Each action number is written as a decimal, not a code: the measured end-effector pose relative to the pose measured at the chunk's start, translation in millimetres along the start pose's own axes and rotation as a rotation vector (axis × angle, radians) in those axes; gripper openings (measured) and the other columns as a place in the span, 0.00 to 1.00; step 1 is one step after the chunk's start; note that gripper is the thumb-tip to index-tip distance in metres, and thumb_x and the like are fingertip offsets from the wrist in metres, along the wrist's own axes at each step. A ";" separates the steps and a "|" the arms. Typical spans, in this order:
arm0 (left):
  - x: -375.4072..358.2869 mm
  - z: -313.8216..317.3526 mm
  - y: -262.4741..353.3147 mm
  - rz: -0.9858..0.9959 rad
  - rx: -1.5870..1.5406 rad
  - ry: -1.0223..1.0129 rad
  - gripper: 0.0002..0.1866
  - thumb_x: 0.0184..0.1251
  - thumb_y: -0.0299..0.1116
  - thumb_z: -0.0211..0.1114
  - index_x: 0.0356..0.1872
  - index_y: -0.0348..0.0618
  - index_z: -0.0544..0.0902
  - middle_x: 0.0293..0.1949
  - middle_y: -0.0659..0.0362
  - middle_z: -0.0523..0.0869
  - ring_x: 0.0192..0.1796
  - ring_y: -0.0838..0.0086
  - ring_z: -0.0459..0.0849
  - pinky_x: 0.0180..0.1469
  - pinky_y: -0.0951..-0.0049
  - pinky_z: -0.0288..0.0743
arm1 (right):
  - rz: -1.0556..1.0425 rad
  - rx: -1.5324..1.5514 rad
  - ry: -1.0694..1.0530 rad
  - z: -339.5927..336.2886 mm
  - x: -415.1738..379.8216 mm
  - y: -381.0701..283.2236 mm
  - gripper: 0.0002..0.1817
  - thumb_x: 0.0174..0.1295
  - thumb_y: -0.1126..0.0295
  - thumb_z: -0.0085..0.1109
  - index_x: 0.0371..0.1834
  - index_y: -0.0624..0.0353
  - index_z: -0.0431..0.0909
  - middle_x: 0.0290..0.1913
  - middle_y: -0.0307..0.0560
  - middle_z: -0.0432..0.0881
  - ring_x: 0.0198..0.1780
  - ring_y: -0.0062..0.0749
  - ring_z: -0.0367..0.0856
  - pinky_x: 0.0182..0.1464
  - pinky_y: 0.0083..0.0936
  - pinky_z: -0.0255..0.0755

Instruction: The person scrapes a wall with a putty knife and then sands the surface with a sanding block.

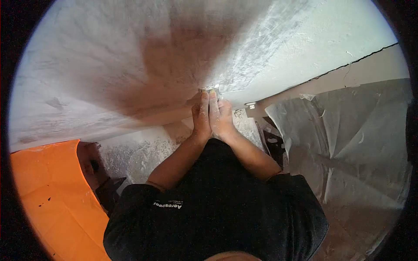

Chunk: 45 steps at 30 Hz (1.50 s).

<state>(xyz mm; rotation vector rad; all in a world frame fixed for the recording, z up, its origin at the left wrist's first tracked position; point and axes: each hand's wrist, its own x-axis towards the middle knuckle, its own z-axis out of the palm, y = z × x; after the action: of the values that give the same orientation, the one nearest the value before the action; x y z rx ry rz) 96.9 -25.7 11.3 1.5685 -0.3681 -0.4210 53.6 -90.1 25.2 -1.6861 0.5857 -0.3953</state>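
Observation:
My left hand [200, 116] and my right hand [222, 117] are pressed side by side, their thumbs together and pointing up. Both are closed on a small grey sanding block [217, 90], held flat against the pale wall [270, 56]. Only a thin edge of the block shows past the thumb tips; the other fingers are mostly hidden. White dust coats the skin. Around the block the wall has pale scuffed streaks, and a broad shadow falls over it.
An orange sheet [52, 191] hangs at the left, and a grey plastic sheet [348, 143] drapes at the right. White dust covers the floor [135, 158] below. A dark crack [331, 71] runs along the wall's right edge, near a small white fitting [251, 105].

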 end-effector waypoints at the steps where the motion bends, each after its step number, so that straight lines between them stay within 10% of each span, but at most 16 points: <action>1: 0.7 3.4 4.7 0.150 0.067 0.062 0.19 0.74 0.42 0.44 0.35 0.35 0.74 0.31 0.56 0.75 0.34 0.70 0.72 0.38 0.68 0.66 | -0.066 0.043 0.023 1.2 0.4 0.2 0.21 0.71 0.59 0.37 0.35 0.66 0.75 0.28 0.61 0.78 0.32 0.47 0.80 0.36 0.37 0.70; 3: 1.7 2.5 3.7 0.295 0.133 0.125 0.21 0.73 0.44 0.47 0.29 0.35 0.75 0.24 0.63 0.76 0.28 0.77 0.72 0.31 0.72 0.66 | -0.073 0.053 0.030 2.4 1.6 1.9 0.21 0.71 0.59 0.37 0.35 0.66 0.75 0.27 0.60 0.78 0.32 0.47 0.79 0.36 0.36 0.70; 5: 6.4 -6.1 -10.9 0.243 0.094 -0.068 0.16 0.73 0.36 0.42 0.46 0.32 0.72 0.40 0.46 0.75 0.41 0.58 0.73 0.46 0.61 0.66 | -0.083 0.063 0.041 2.6 3.4 0.3 0.21 0.71 0.60 0.37 0.35 0.66 0.75 0.27 0.59 0.78 0.31 0.46 0.79 0.36 0.35 0.70; 9: 4.9 -7.4 -22.8 0.471 0.282 -0.017 0.16 0.72 0.33 0.44 0.51 0.30 0.70 0.45 0.43 0.74 0.44 0.54 0.74 0.49 0.59 0.67 | -0.224 0.118 0.048 1.5 9.5 -10.9 0.19 0.71 0.62 0.38 0.33 0.65 0.75 0.24 0.55 0.76 0.28 0.37 0.75 0.34 0.32 0.69; 12: 8.4 8.2 14.1 0.276 -0.035 0.116 0.18 0.74 0.42 0.46 0.32 0.37 0.74 0.29 0.60 0.75 0.34 0.76 0.71 0.38 0.73 0.66 | -0.269 0.142 0.068 -1.1 6.7 -25.6 0.19 0.71 0.62 0.39 0.32 0.65 0.75 0.23 0.53 0.75 0.26 0.33 0.73 0.32 0.31 0.68; 15: 6.9 2.8 -14.0 0.471 0.263 0.206 0.17 0.74 0.41 0.46 0.33 0.36 0.74 0.30 0.57 0.77 0.34 0.72 0.73 0.39 0.71 0.67 | -0.218 0.146 0.064 -3.7 -3.2 -27.2 0.19 0.71 0.62 0.39 0.33 0.65 0.75 0.24 0.52 0.76 0.27 0.31 0.74 0.32 0.31 0.69; 17: 16.3 -10.6 -47.9 1.120 0.745 0.333 0.15 0.73 0.37 0.46 0.38 0.34 0.74 0.33 0.49 0.79 0.35 0.63 0.77 0.39 0.66 0.68 | -0.170 0.149 0.023 -6.2 -7.0 -23.9 0.19 0.71 0.62 0.39 0.34 0.65 0.76 0.24 0.53 0.77 0.28 0.32 0.75 0.33 0.30 0.69; 20: -3.5 -12.1 -32.6 0.654 0.401 0.010 0.13 0.71 0.33 0.47 0.44 0.32 0.73 0.36 0.42 0.79 0.37 0.53 0.78 0.38 0.59 0.69 | -0.101 0.087 0.008 -1.8 -12.9 -13.6 0.19 0.71 0.62 0.39 0.35 0.65 0.76 0.26 0.54 0.78 0.30 0.32 0.76 0.35 0.30 0.70; 22: -1.8 -8.1 -26.2 0.754 0.427 0.077 0.14 0.71 0.34 0.47 0.45 0.31 0.72 0.36 0.40 0.78 0.36 0.52 0.78 0.38 0.57 0.69 | -0.339 -0.075 0.176 4.5 -12.8 -3.1 0.19 0.71 0.62 0.38 0.35 0.66 0.76 0.27 0.55 0.78 0.31 0.34 0.76 0.36 0.32 0.70; 30: -1.5 -5.0 -17.9 0.686 0.379 0.173 0.18 0.74 0.39 0.44 0.41 0.30 0.73 0.34 0.42 0.79 0.36 0.55 0.79 0.38 0.59 0.70 | -0.202 0.169 0.042 9.7 -1.4 -4.3 0.19 0.71 0.63 0.38 0.34 0.67 0.75 0.26 0.54 0.77 0.29 0.35 0.75 0.35 0.32 0.69; 32: 3.6 -5.2 -18.0 0.183 -0.073 0.060 0.20 0.74 0.41 0.44 0.39 0.31 0.75 0.34 0.47 0.80 0.35 0.63 0.78 0.38 0.63 0.70 | -0.225 0.157 0.061 9.9 -0.5 -6.3 0.20 0.71 0.63 0.38 0.33 0.67 0.75 0.24 0.53 0.76 0.28 0.33 0.74 0.34 0.31 0.69; 35: 0.1 -3.5 -7.5 0.071 -0.181 0.062 0.22 0.74 0.43 0.45 0.35 0.31 0.76 0.32 0.54 0.80 0.33 0.71 0.76 0.36 0.68 0.69 | -0.204 0.175 0.079 12.1 -1.0 -4.4 0.20 0.71 0.62 0.38 0.32 0.67 0.74 0.23 0.51 0.75 0.28 0.31 0.73 0.33 0.30 0.69; 45: -2.0 -7.7 -1.3 0.217 0.046 0.043 0.21 0.74 0.45 0.46 0.36 0.34 0.76 0.31 0.59 0.79 0.34 0.75 0.74 0.38 0.73 0.69 | -0.218 0.152 0.082 15.5 4.1 7.1 0.21 0.71 0.62 0.38 0.31 0.67 0.74 0.21 0.49 0.74 0.26 0.29 0.72 0.31 0.29 0.68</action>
<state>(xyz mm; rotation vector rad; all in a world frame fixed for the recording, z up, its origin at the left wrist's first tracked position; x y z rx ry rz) 98.7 -18.0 10.2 1.5600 -0.5116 -0.2121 64.5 -80.8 15.0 -1.5968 0.4211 -0.6528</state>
